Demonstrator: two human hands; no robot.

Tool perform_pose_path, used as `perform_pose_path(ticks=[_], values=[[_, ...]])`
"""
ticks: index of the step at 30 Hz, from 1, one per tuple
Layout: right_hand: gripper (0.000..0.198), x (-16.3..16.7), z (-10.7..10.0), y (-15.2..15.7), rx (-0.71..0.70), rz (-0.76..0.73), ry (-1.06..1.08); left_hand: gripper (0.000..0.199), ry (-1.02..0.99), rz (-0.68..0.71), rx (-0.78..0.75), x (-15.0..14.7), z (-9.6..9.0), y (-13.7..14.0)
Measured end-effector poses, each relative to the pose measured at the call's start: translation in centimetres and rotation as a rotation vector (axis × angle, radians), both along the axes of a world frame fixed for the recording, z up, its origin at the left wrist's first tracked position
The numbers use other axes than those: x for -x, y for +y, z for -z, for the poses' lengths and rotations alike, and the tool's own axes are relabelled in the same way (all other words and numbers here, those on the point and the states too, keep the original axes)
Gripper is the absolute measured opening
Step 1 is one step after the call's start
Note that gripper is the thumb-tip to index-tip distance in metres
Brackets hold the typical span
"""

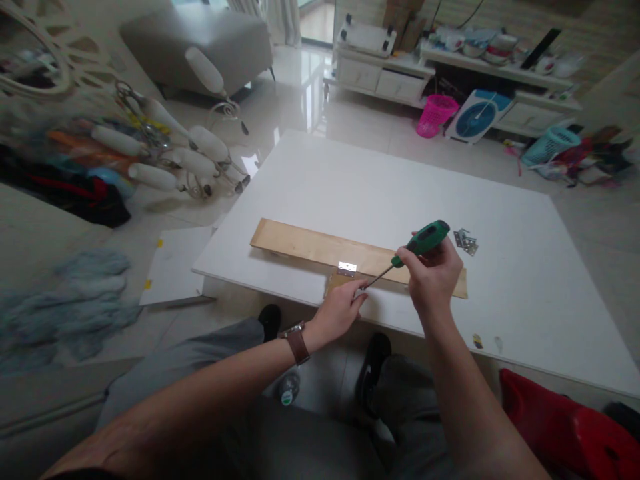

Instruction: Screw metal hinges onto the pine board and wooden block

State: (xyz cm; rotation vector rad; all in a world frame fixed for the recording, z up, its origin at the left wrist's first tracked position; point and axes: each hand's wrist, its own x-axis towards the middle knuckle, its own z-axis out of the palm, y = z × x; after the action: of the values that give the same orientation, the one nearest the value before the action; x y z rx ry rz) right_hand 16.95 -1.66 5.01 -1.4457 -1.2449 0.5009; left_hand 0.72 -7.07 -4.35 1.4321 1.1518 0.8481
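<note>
The right hand (pixel 436 272) is clamped around one green screwdriver (pixel 423 242); the left hand (pixel 343 310) is at its tip, its exact grip unclear. One long wooden board (pixel 303 244), with one metal hinge (pixel 347 269), lies on one white tabletop (pixel 540 273) beside one small hardware pile (pixel 466 241).

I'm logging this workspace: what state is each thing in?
Screwdriver: slanted, tip down
Right hand: closed on screwdriver handle
Left hand: by screwdriver tip, grip unclear
Hinge: apparently opened out
Long board: lying on the white tabletop
Loose hardware: piled on the tabletop
Pink basket: upright
</note>
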Motion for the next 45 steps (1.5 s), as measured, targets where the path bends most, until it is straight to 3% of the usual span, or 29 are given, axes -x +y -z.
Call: perform_pose_path(ticks=[16, 31, 35, 36, 39, 40, 45], values=[[0.028, -0.3, 0.4, 0.0, -0.021, -0.015, -0.034, 0.027, 0.066, 0.012, -0.002, 0.2, -0.6, 0.3], [0.036, -0.8, 0.4, -0.4, 0.058, -0.076, 0.078, 0.023, 0.219, 0.068, -0.188, 0.8, -2.0, 0.5], [0.045, -2.1, 0.9, -1.4, -0.001, 0.051, 0.212, 0.014, 0.209, 0.09, -0.227, 0.6, -3.2, 0.3], [0.048, -2.6, 1.0, -1.7, 0.002, 0.094, 0.255, 0.018, 0.208, 0.098, -0.237, 0.7, -3.6, 0.4], [0.054, -3.8, 1.0, -2.5, -0.039, 0.21, 0.416, 0.06, 0.213, 0.065, -0.264, 1.4, -4.8, 1.2], [0.054, -4.1, 0.9, -2.7, -0.043, 0.219, 0.47, 0.064, 0.197, 0.047, -0.265, 1.8, -5.2, 1.7], [0.046, -5.0, -0.1, -3.5, 0.008, 0.307, 0.769, 0.019, 0.01, -0.238, -0.276, 4.7, -7.2, 4.1]])
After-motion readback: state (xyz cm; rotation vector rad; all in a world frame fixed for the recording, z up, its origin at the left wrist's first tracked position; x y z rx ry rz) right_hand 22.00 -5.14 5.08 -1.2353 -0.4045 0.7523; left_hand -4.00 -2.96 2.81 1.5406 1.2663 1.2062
